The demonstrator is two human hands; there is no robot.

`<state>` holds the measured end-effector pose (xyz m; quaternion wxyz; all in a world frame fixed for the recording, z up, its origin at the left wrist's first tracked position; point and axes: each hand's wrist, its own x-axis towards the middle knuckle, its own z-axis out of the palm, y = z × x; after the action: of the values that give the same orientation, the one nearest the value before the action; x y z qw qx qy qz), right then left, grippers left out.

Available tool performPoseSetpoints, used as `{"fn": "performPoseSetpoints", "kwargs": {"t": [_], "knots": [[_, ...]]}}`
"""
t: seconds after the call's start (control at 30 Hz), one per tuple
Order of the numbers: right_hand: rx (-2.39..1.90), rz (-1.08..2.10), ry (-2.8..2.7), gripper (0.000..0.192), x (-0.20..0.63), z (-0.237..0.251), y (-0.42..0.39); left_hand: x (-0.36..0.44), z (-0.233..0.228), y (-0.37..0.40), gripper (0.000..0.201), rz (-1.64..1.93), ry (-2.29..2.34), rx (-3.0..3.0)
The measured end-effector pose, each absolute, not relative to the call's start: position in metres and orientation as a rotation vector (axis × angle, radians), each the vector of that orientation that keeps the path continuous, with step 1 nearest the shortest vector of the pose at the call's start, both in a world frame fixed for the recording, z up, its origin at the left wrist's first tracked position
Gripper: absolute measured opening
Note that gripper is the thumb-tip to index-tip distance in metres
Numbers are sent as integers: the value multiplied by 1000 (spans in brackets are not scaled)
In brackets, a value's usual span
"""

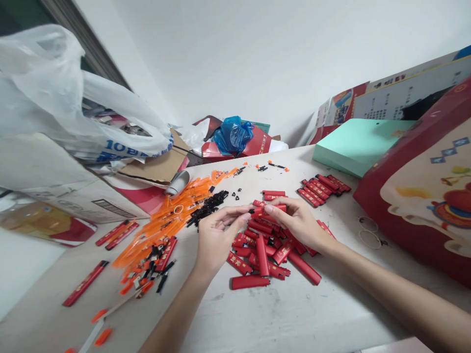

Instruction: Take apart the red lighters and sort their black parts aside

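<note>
Both hands meet over the loose heap of red plastic lighter bodies on the white counter — left hand and right hand each with a pinching grip on one red body; neat row of finished-looking red bodies is small, so most looks undone — black small parts and orange translucent strips remain.

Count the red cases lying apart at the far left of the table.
3. Two lie side by side near the cardboard box, and one lies alone nearer the table's left edge. More may be hidden among the orange strips.
</note>
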<state>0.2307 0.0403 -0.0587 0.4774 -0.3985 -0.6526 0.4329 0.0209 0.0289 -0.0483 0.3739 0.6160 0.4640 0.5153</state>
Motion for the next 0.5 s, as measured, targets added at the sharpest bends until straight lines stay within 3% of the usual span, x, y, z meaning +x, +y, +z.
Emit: {"fn": "performPoseSetpoints", "kwargs": {"t": [0.5], "knots": [[-948, 998, -1651, 29, 232, -57, 39, 20, -47, 32, 14, 1329, 1178, 1554]]}}
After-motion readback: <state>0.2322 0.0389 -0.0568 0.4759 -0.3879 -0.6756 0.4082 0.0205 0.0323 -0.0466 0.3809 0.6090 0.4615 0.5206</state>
